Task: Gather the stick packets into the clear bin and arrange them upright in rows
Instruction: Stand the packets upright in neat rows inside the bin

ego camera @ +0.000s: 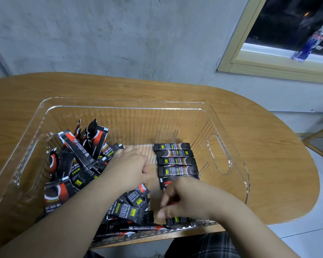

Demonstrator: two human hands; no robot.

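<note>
Clear bin (220, 116) is set on the wooden tabletop (268, 164); a loose heap of stick packets (78, 164) is piled at its left side; a neat row of packets (176, 161) is laid flat at right. Left hand (129, 168) is rested on the heap, fingers curled, hold unclear; right hand (183, 198) is lowered at the row's near end, fingers bent, grasp hidden.
</note>
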